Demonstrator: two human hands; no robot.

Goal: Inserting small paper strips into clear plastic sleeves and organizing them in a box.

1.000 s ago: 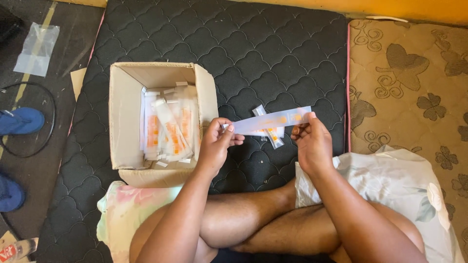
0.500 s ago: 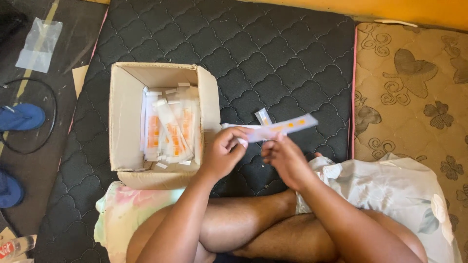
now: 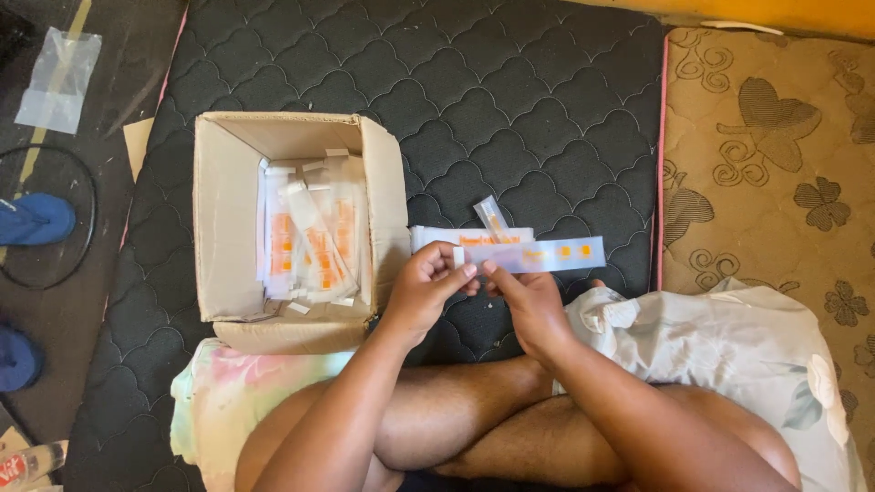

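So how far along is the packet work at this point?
Done: many orange-and-white packets already lie in the cardboard box. In hand: left hand and right hand pinch one long packet's end. Left: loose packets on the black mattress.

Near end of the long clear packet (image 3: 538, 254) is covered by the fingertips of left hand (image 3: 428, 290) and right hand (image 3: 529, 296), so the grip there is unreadable. Orange marks on it blurred. A second packet (image 3: 460, 237) lies partly hidden behind it, and a small sachet (image 3: 492, 217) pokes out, lower part hidden. Packets in the cardboard box (image 3: 228, 228) overlap; count unclear. Blue sandal (image 3: 36, 219) cut by left edge; bottle (image 3: 23, 465) cropped at the corner.
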